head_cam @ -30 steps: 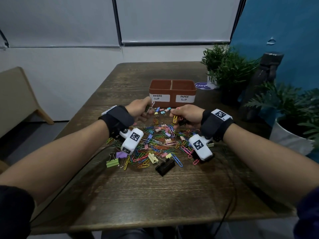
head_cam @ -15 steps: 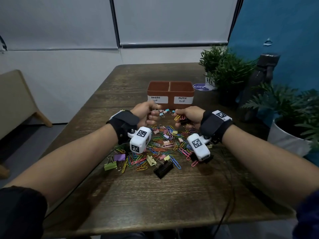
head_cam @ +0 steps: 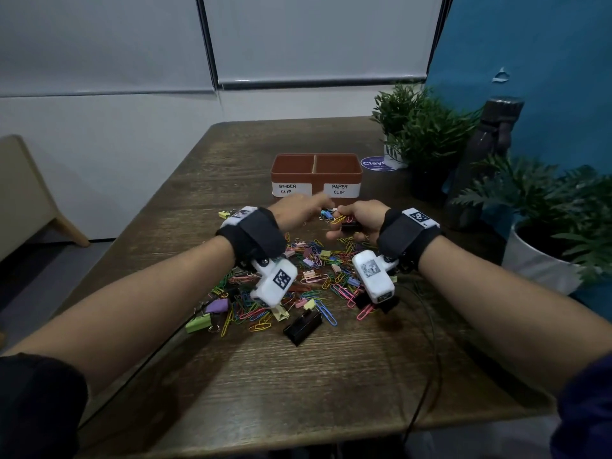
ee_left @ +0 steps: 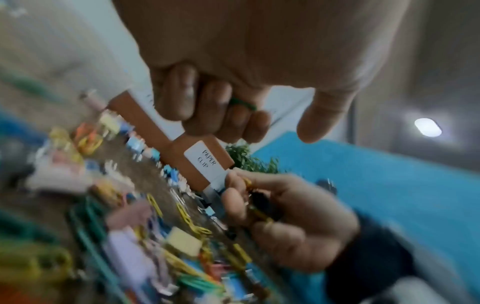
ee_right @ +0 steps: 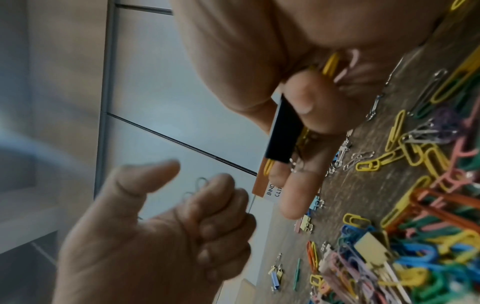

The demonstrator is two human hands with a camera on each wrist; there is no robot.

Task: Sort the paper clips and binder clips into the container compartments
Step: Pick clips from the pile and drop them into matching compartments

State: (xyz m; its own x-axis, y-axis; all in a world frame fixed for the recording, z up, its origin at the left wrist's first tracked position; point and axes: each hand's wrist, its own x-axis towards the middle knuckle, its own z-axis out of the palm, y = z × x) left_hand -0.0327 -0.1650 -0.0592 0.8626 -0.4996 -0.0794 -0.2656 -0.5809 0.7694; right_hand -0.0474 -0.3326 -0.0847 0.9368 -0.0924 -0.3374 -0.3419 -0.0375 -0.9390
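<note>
Head view: black binder clip (head_cam: 350,226) lies crosswise in right hand (head_cam: 359,217).

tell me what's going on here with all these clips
A person is sorting a mixed pile of clips on a wooden table into a brown container labelled BINDER CLIP and PAPER CLIP. The right hand grips a black binder clip together with a yellow paper clip. The left hand, fingers curled, holds small paper clips, one green. Both hands hover just in front of the container; its contents can't be seen.

Colourful clips (head_cam: 298,279) heaped before brown two-compartment container (head_cam: 316,175).
</note>
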